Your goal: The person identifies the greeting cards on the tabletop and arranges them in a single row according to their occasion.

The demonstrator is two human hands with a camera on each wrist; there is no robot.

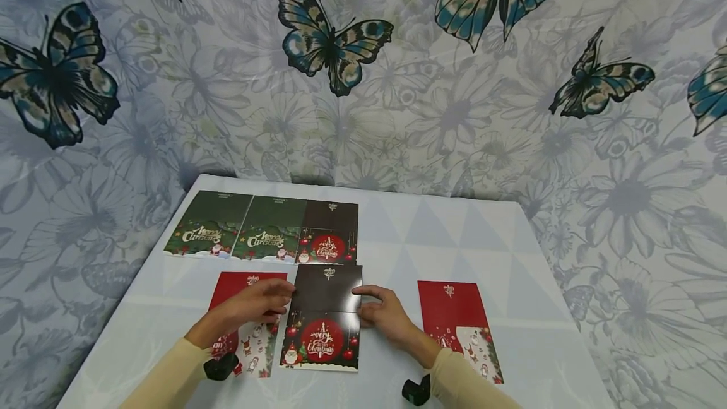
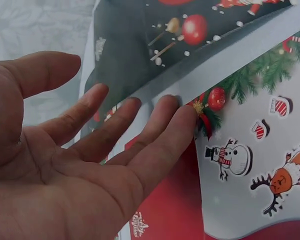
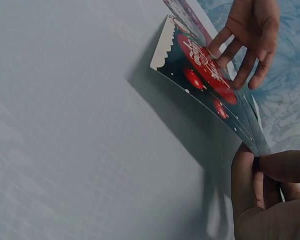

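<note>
A dark Christmas card [image 1: 322, 292], unfolded with a red "A very merry Christmas" circle on its lower half, is at the front middle. My right hand [image 1: 390, 320] pinches its right edge between thumb and fingers; in the right wrist view the card [image 3: 215, 107] slopes up off the table. At its left side, my left hand [image 1: 250, 309] has its fingers loosely extended and grips nothing. Beneath that hand lies a red card [image 1: 258, 352], partly covered by it. Snowman and reindeer drawings on this red card [image 2: 235, 160] show in the left wrist view.
Behind, two green "Merry Christmas" cards [image 1: 218, 210] and another dark card [image 1: 329, 216] lie unfolded in a row. Another red card [image 1: 451, 305] lies to the right, near my right forearm. The pale table [image 1: 454, 232] meets a butterfly-patterned backdrop [image 1: 369, 131].
</note>
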